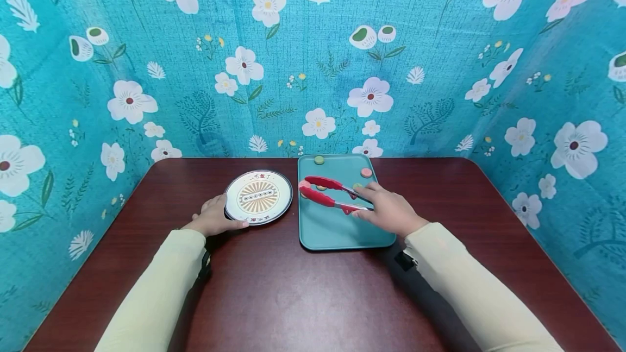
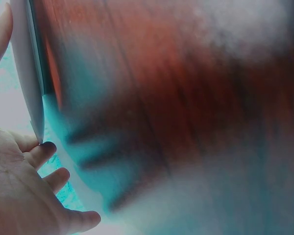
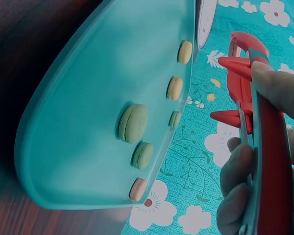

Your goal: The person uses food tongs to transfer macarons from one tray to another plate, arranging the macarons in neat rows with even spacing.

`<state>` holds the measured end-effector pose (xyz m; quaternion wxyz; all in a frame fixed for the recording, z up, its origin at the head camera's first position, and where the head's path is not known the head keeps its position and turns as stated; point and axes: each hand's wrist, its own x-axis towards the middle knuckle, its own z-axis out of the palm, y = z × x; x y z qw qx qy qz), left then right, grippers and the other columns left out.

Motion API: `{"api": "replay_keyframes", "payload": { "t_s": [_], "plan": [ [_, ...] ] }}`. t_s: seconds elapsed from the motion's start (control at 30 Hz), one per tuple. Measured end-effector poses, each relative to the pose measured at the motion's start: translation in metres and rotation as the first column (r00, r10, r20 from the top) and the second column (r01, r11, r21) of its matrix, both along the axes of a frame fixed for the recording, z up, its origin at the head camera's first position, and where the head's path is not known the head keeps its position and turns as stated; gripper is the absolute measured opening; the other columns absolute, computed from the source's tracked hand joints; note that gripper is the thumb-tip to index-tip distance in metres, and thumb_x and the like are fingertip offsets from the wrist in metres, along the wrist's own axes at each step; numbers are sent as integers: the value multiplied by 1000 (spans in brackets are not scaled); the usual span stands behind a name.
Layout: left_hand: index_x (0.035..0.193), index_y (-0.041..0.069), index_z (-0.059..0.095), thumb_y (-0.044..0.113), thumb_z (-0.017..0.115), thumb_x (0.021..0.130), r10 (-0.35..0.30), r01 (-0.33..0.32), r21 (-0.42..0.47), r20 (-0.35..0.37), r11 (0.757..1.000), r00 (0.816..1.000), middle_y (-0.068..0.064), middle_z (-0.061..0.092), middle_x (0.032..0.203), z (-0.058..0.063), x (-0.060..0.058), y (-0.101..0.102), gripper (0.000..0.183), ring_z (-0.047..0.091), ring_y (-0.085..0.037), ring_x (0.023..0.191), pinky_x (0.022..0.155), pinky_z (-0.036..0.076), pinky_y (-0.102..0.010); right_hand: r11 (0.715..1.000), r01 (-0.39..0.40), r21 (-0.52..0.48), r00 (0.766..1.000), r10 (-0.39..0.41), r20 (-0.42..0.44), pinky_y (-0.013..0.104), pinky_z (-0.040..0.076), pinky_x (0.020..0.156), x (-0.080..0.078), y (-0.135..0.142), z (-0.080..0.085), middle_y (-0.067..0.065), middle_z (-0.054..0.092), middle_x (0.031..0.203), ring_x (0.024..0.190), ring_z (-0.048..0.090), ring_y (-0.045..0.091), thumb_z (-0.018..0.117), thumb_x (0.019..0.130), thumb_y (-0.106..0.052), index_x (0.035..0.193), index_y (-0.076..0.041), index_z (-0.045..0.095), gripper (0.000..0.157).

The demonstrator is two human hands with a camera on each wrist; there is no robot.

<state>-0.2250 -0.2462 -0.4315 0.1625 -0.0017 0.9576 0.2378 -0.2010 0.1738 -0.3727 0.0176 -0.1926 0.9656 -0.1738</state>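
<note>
My left hand (image 1: 212,217) holds the near left rim of a round white plate (image 1: 282,198) with printed rays at its centre. Its thumb lies along the front edge and its other fingers are spread at the left side. The left wrist view has this plate (image 2: 27,63) edge-on beside the fingers. My right hand (image 1: 391,211) grips red-tipped metal tongs (image 1: 320,198) over a teal tray (image 1: 332,235). A pink macaron (image 1: 304,184) appears between the tong tips, above the tray's left edge. Green macarons (image 3: 133,123), yellowish macarons (image 3: 175,88) and a pink macaron (image 3: 137,189) lie on the tray.
The plate and the tray stand side by side on a dark red-brown table (image 1: 293,297), a narrow gap between them. Blue flowered cloth (image 1: 293,69) hangs behind the table and along both sides.
</note>
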Motion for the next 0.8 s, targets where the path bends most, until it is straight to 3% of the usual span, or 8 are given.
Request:
{"api": "replay_keyframes", "payload": {
  "t_s": [0.17,0.47,0.6,0.7,0.8],
  "plan": [
    [152,-3,5,65,72,73,3,-3,-7,-5,1000,1000,-29,14,155,-3,-2,-1,125,8,-48,140,103,9,-75,1000,19,-11,1000,-19,-3,38,56,69,-4,-4,0,13,53,132,98,61,24,76,82,-40,144,-12,47,73],
    [152,-4,5,65,72,72,1,-1,-6,-6,1000,1000,-30,14,155,-3,-1,-1,125,9,-48,140,103,9,-76,999,48,-15,999,-47,26,40,56,73,-11,-14,0,15,37,151,101,64,26,73,84,-40,146,-13,45,73],
    [152,-3,4,66,71,72,2,-2,-4,-4,1000,1000,-29,13,155,-4,-1,-3,125,8,-48,140,103,10,-75,999,42,-18,999,-41,20,38,56,69,-14,-20,0,15,43,145,79,66,19,74,84,-39,145,-13,45,72],
    [153,-1,4,67,71,71,6,-6,-4,-4,1000,1000,-28,13,155,-5,-1,-4,126,8,-47,140,102,11,-75,999,37,-22,999,-36,12,33,53,61,-17,-24,-1,12,51,132,64,60,14,74,85,-39,144,-13,47,70],
    [153,-1,5,68,71,71,3,-3,2,-5,1000,1000,-28,14,155,-4,-1,-3,126,8,-47,140,102,12,-75,999,32,-13,999,-32,-2,30,51,57,-20,-28,-3,9,54,123,66,57,12,74,85,-39,143,-12,47,70]
  ]
}}
